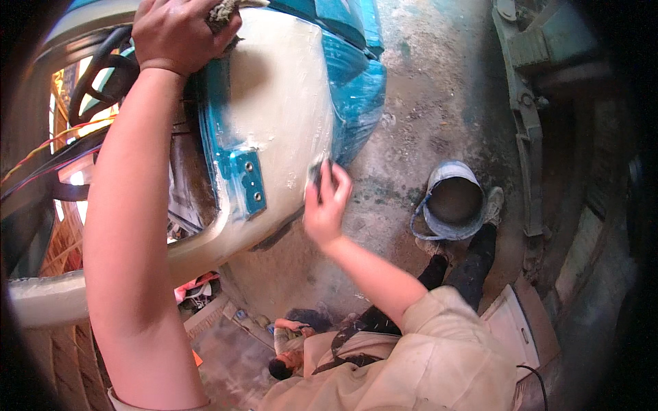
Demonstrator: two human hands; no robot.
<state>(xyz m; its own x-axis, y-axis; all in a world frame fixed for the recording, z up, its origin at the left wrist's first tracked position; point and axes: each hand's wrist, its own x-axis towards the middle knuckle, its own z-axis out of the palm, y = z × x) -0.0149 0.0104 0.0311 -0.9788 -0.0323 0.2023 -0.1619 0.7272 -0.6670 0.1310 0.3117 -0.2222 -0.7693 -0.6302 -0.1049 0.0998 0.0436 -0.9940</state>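
A vehicle's body panel (277, 89) is coated in smooth cream-coloured filler, with blue paint showing along its edges. My left hand (168, 34) reaches to the top of the panel, its fingers closed round a crumpled greyish rag (223, 15). Lower down, my right hand (327, 205) is slightly blurred. Between its fingers and thumb is a small dark pad (317, 172), pressed to the panel's right edge; its exact kind does not show. A blue hinge plate (248, 181) with two bolt holes sits at the panel's lower left.
A whitish bucket (439, 205) of murky liquid stands on the stained floor by my feet. Left of the panel are a steering wheel (103, 79) and loose coloured wires (65, 140). Another person (291, 339) is low behind me. A metal beam (528, 137) runs along the right.
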